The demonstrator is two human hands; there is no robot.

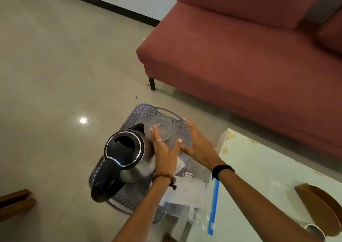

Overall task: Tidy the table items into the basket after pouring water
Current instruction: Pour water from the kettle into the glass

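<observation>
A grey perforated basket (167, 111) sits on the floor. Inside it stand a steel kettle with a black lid (123, 149) on the left and a clear glass (160, 127) at the far end. A clear zip bag with a blue strip (212, 204) lies over the basket's near right side, with white papers inside. My left hand (163, 149) is spread between the kettle and the glass, fingers apart, touching the kettle's side. My right hand (196, 143) hovers open just right of the glass, over the basket. Neither hand grips anything.
A red sofa (240, 47) stands beyond the basket. A pale glass table (268, 167) is at the right, with a wooden piece (318, 204) and a metal cup (314, 230) on it. Wooden furniture (14, 203) shows at the left edge. Tiled floor (55, 75) spreads to the left.
</observation>
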